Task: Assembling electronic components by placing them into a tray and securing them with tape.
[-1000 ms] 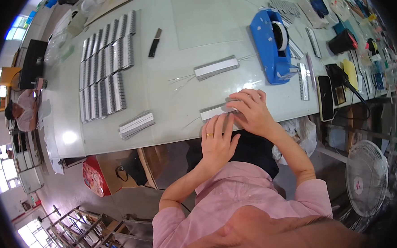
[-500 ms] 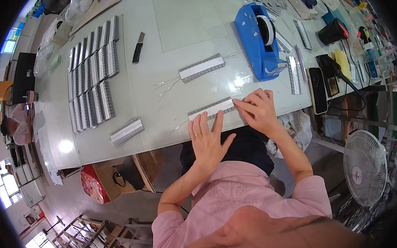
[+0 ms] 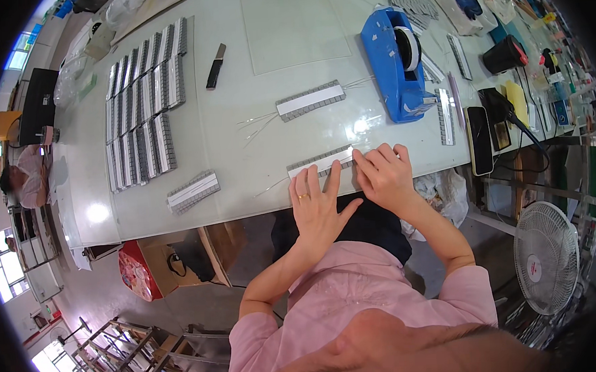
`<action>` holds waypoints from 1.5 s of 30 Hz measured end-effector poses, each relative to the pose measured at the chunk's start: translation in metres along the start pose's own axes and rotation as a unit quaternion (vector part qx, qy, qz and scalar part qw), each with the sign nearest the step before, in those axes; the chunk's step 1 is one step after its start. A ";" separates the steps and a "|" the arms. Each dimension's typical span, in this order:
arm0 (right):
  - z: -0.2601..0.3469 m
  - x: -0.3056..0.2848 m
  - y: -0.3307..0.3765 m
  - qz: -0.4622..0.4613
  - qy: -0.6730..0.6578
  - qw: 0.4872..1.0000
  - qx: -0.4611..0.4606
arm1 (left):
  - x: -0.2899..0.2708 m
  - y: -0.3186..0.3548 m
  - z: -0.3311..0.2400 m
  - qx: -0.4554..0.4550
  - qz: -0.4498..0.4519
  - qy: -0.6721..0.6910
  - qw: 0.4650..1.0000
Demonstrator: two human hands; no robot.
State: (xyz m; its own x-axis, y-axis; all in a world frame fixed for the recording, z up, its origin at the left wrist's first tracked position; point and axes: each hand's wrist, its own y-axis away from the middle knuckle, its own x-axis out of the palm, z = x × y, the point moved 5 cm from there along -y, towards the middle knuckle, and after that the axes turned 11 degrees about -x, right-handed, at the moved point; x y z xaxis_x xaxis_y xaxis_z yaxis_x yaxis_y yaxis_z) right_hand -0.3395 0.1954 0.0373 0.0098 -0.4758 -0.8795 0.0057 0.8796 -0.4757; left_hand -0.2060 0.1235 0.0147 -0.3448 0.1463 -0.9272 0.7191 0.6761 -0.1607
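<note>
A grey segmented strip with white tape along its middle (image 3: 341, 157) lies near the table's front edge, a thin wire at its left end. My left hand (image 3: 317, 208) rests on it with fingers stretched out and spread, pressing its near side. At the strip's right end my right hand (image 3: 386, 179) has its fingers curled and drawn together, fingertips at the tape's end; what they pinch, if anything, is hidden. Beyond lies a second taped strip (image 3: 310, 101) with thin wires at both ends. To the left sits another taped strip (image 3: 194, 191) without visible wires.
Rows of taped strips (image 3: 147, 106) cover the table's left side. A knife (image 3: 216, 69) lies beside them. A blue tape dispenser (image 3: 389, 67) stands right of the second strip. Further right are a phone (image 3: 479, 141), a dark cup (image 3: 503, 55) and a corded black tool (image 3: 499, 105).
My right hand's fingers have curled in more at the strip's right end. The left hand stays spread on the strip. The whole view has shifted slightly.
</note>
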 end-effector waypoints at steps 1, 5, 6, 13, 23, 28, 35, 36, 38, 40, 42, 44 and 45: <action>-0.003 -0.001 -0.002 -0.001 -0.021 1.000 0.016 | 0.000 0.000 0.001 -0.006 0.006 0.011 1.000; -0.003 -0.001 -0.021 -0.047 -0.076 0.994 0.067 | -0.001 0.001 0.004 -0.008 0.003 0.020 1.000; 0.003 -0.001 -0.031 -0.057 -0.099 0.991 0.069 | 0.002 0.003 0.005 -0.008 -0.001 0.033 0.999; 0.092 0.051 -0.104 0.127 -0.039 0.989 -0.072 | 0.020 0.016 0.012 -0.010 0.012 0.078 0.997; 0.027 0.027 -0.074 0.027 -0.101 0.994 0.023 | 0.017 0.012 0.011 -0.002 -0.005 0.036 0.999; 0.007 0.033 -0.028 -0.053 -0.173 0.957 0.225 | 0.011 0.009 0.006 0.014 -0.018 0.031 0.999; 0.002 0.038 -0.016 -0.041 -0.180 0.942 0.281 | 0.011 0.009 0.005 0.015 -0.013 0.019 1.000; 0.001 0.037 -0.015 -0.042 -0.180 0.941 0.282 | 0.011 0.009 0.005 0.014 -0.014 0.019 1.000; 0.002 0.037 -0.014 -0.034 -0.175 0.946 0.272 | 0.011 0.009 0.005 0.016 -0.013 0.009 1.000; 0.002 0.034 -0.015 -0.034 -0.169 0.947 0.270 | 0.011 0.009 0.004 0.017 -0.012 -0.002 1.000; 0.003 0.031 -0.017 -0.034 -0.162 0.949 0.270 | 0.011 0.007 0.003 0.008 -0.004 0.000 1.000; -0.001 0.027 -0.019 -0.041 -0.145 0.950 0.274 | 0.010 0.005 0.001 0.007 -0.003 0.001 1.000; -0.006 0.023 -0.018 -0.041 -0.142 0.950 0.275 | 0.009 0.004 0.000 0.006 -0.003 0.002 1.000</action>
State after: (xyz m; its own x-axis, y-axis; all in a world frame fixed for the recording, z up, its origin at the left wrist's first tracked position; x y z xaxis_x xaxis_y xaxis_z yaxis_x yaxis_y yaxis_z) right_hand -0.3450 0.1684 0.0256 0.2565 -0.5924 -0.7637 0.5386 0.7437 -0.3960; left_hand -0.2065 0.1276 0.0056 -0.3512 0.1461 -0.9248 0.7239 0.6688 -0.1693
